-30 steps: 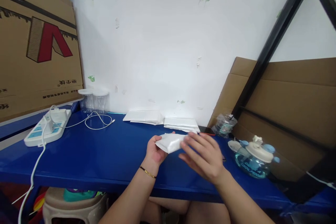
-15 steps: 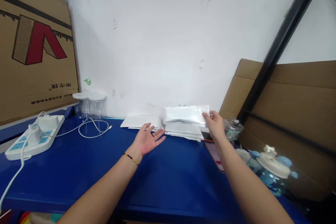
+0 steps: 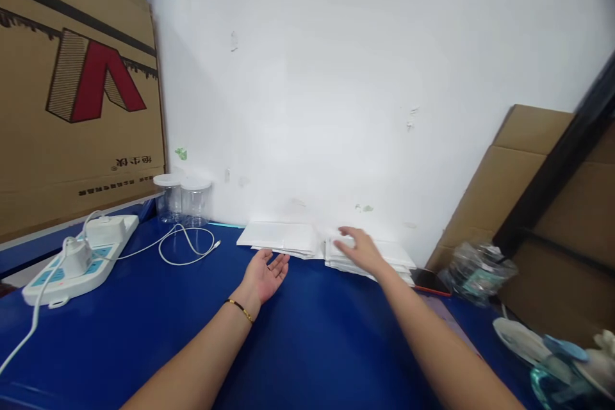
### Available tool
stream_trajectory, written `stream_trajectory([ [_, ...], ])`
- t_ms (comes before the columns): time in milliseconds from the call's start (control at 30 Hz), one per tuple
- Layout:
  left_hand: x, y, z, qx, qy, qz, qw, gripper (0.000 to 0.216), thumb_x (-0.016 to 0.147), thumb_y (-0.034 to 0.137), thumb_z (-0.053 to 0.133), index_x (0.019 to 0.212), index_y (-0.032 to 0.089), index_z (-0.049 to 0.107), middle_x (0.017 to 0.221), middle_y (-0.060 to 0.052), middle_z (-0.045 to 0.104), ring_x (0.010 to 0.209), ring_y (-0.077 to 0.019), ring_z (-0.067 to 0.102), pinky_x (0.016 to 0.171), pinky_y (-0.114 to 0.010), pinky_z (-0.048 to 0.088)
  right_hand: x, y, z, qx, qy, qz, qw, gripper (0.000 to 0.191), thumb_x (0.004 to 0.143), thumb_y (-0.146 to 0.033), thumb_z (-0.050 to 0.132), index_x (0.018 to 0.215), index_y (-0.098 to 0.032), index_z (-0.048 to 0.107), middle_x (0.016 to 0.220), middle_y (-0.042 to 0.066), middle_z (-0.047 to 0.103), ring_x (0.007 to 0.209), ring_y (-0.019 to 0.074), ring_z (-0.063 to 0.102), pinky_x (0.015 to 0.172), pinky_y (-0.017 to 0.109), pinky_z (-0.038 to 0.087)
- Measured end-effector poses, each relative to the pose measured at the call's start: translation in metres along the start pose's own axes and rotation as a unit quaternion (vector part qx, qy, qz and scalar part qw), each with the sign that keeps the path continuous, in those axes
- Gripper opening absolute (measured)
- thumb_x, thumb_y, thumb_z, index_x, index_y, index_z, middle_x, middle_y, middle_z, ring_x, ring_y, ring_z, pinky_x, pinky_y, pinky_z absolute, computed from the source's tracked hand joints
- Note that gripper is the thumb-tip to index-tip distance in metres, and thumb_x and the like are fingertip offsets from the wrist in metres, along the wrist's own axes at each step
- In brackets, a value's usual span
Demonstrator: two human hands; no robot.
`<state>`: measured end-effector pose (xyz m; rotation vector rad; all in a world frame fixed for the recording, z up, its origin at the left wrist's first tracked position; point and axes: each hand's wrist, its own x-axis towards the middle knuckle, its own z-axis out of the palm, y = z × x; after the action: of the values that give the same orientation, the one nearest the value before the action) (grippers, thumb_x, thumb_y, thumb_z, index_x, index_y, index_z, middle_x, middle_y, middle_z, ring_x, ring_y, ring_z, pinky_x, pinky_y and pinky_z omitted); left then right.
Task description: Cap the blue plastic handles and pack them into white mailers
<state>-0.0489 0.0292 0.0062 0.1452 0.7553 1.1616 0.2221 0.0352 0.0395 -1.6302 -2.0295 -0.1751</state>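
Two low stacks of flat white packets lie at the back of the blue table, against the wall. By the front edge of the left stack (image 3: 278, 235) is my left hand (image 3: 266, 277), palm up with its fingers spread and nothing in it. Whether its fingertips touch the packets I cannot tell. My right hand (image 3: 359, 248) hovers over the left part of the right stack (image 3: 391, 255), thumb and fingers apart, slightly blurred, with no packet in its grasp. Its forearm crosses in front of that stack and hides some of it.
A white power strip (image 3: 100, 262) with plugs and a coiled white cable (image 3: 187, 261) lie on the left. Two clear jars (image 3: 195, 205) stand by a large cardboard box (image 3: 81, 160). At right are a phone (image 3: 432, 282), a plastic-wrapped item (image 3: 483, 272) and a blurred bottle (image 3: 567, 365).
My right hand has let go of the shiny white packet and moved left over the right stack. My left hand stays open near the left stack. The view has turned right.
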Motion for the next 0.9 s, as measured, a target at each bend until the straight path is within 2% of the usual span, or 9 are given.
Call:
stream_trajectory([
  [67,0.001,-0.001,-0.002,0.01,0.004,0.0,1.0,0.012,0.079,0.021,0.051,0.089,0.018,0.046,0.094,-0.008,0.059,0.078,-0.0175,0.065,0.062,-0.027,0.051,0.01,-0.037,0.019,-0.017,-0.054,-0.11,0.992,0.052,0.077,-0.037,0.051,0.126,-0.018,0.048,0.125,0.01,0.053,0.117,0.0246,0.044,0.097,0.036,0.031],
  [133,0.002,-0.002,-0.005,0.017,0.001,0.004,1.0,0.011,0.078,0.021,0.052,0.086,0.017,0.047,0.093,-0.008,0.06,0.077,-0.0173,0.065,0.062,-0.027,0.051,0.018,-0.065,0.035,-0.076,-0.086,-0.15,0.982,0.055,0.072,-0.029,0.054,0.125,-0.015,0.048,0.125,0.012,0.053,0.119,0.0268,0.042,0.099,0.038,0.028],
  [300,-0.001,-0.005,-0.004,0.031,-0.015,-0.008,0.999,0.012,0.078,0.022,0.052,0.088,0.017,0.048,0.094,-0.009,0.061,0.079,-0.0177,0.066,0.061,-0.026,0.051,0.034,-0.088,0.047,-0.153,-0.135,-0.119,0.972,0.022,0.08,-0.02,0.047,0.093,-0.015,0.064,0.092,0.013,0.068,0.086,0.025,0.062,0.077,0.034,0.041],
  [467,-0.01,-0.005,0.003,0.029,-0.072,-0.001,0.997,0.034,0.076,0.037,0.061,0.101,0.019,0.047,0.103,-0.011,0.059,0.092,-0.0205,0.063,0.073,-0.031,0.051,0.031,-0.088,0.028,-0.156,-0.084,-0.081,0.981,0.034,0.093,-0.028,0.03,0.104,-0.021,0.062,0.097,0.011,0.068,0.085,0.0235,0.064,0.07,0.032,0.044],
  [600,-0.016,-0.006,0.005,-0.006,-0.092,0.06,0.994,0.046,0.071,0.052,0.062,0.106,0.024,0.05,0.102,-0.007,0.058,0.093,-0.0208,0.061,0.079,-0.037,0.05,-0.01,-0.088,0.009,-0.043,-0.002,-0.156,0.987,0.034,0.093,-0.03,0.033,0.115,-0.024,0.058,0.107,0.008,0.067,0.091,0.0184,0.064,0.073,0.027,0.046],
  [700,-0.022,-0.009,0.009,-0.081,-0.066,0.099,0.99,0.031,0.074,0.04,0.062,0.098,0.023,0.053,0.091,-0.004,0.06,0.085,-0.0181,0.063,0.077,-0.035,0.051,-0.057,-0.087,0.0,0.105,-0.008,-0.237,0.966,0.03,0.09,-0.028,0.042,0.114,-0.025,0.06,0.109,0.006,0.066,0.099,0.0175,0.061,0.084,0.028,0.045],
  [767,-0.028,-0.009,0.014,-0.136,-0.046,0.117,0.983,0.022,0.074,0.031,0.062,0.092,0.021,0.053,0.084,-0.003,0.059,0.08,-0.0162,0.063,0.075,-0.03,0.052,-0.084,-0.088,-0.001,0.246,0.002,-0.191,0.95,0.031,0.085,-0.029,0.052,0.114,-0.026,0.061,0.114,0.005,0.064,0.108,0.0188,0.057,0.095,0.033,0.041],
  [833,-0.037,-0.008,0.022,-0.175,-0.044,0.135,0.974,0.017,0.074,0.027,0.06,0.088,0.019,0.053,0.081,-0.002,0.059,0.079,-0.0152,0.063,0.074,-0.027,0.053,-0.102,-0.092,0.0,0.44,0.061,-0.046,0.895,0.04,0.08,-0.034,0.057,0.119,-0.025,0.057,0.125,0.005,0.056,0.119,0.0206,0.048,0.102,0.037,0.034],
  [900,-0.049,-0.01,0.034,-0.193,-0.048,0.16,0.967,0.018,0.074,0.027,0.06,0.088,0.019,0.054,0.083,-0.002,0.06,0.081,-0.0151,0.064,0.075,-0.026,0.052,-0.108,-0.094,0.002,0.648,0.124,0.133,0.739,0.043,0.082,-0.041,0.05,0.12,-0.022,0.054,0.13,0.007,0.052,0.122,0.0208,0.045,0.102,0.039,0.035],
])
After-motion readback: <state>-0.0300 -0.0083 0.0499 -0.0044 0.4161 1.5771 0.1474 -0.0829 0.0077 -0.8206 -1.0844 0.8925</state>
